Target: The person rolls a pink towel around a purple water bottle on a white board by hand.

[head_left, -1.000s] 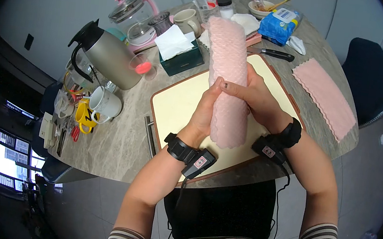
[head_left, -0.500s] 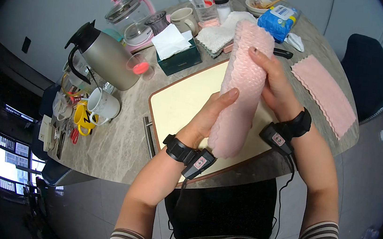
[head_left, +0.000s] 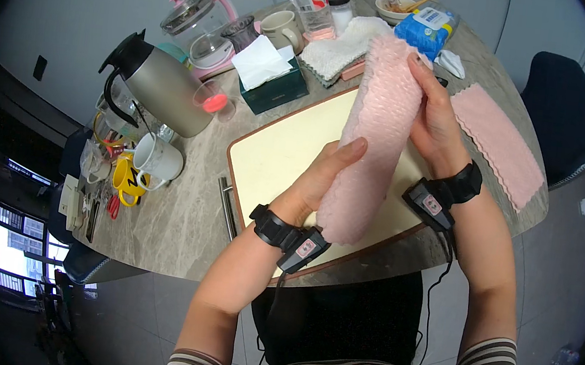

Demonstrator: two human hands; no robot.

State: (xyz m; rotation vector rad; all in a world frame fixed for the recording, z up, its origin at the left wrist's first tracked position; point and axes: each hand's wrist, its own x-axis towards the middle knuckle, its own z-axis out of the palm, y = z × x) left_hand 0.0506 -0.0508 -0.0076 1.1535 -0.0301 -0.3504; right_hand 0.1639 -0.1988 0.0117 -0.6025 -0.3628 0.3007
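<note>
A pink textured cloth (head_left: 379,131), folded into a long thick strip with wavy edges, is held up between my two hands. My left hand (head_left: 322,171) grips its lower left side, thumb across the front and fingers hidden behind. Higher up on the right edge, my right hand (head_left: 438,120) holds it, with the thumb near the top corner. Beneath the cloth lies a cream board with a brown rim (head_left: 275,148) and a metal handle (head_left: 227,207). Another pink cloth (head_left: 502,145) lies flat on the table to the right.
At the left stand a steel jug (head_left: 166,89), a white mug (head_left: 159,160) and a yellow mug (head_left: 130,180). Behind the board are a green tissue box (head_left: 274,92), folded white towels (head_left: 344,44), a plastic bottle (head_left: 311,4) and a blue wipes pack (head_left: 425,32). The grey table (head_left: 170,241) has a curved edge.
The upper end of the pink cloth has tilted slightly to the right. My right hand has shifted up and right with it; my left hand stays nearly in place.
</note>
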